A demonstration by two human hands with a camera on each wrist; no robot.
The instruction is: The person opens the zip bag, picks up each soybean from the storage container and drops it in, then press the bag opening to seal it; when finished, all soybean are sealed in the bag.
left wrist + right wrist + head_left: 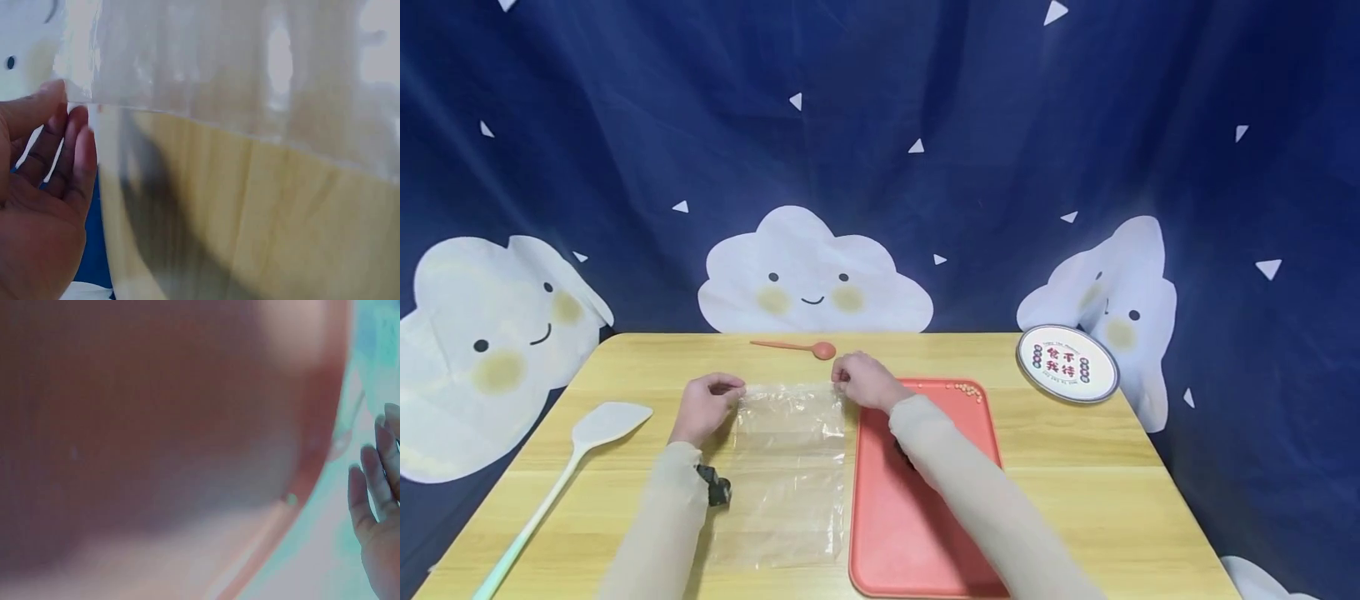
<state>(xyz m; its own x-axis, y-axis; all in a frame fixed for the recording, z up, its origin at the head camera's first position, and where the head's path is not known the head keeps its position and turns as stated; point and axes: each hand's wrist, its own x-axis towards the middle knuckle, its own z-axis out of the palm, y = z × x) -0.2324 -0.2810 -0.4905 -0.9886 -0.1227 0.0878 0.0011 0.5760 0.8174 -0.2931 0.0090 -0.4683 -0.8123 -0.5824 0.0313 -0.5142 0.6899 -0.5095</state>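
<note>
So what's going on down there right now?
A person is holding a clear plastic sheet or bag by its far corners: the left hand pinches the left one, the right hand the right one. The right forearm reaches across a red tray, which has small pale pieces gathered near its far right corner. A red spoon lies beyond the plastic, a spatula lies to the left, and an oval plate sits at far right.

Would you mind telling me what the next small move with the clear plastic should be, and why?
Probably draw the plastic gently taut sideways: the left hand pinches its far left corner, the right hand appears to pinch the far right one, and creases show across it.
</note>
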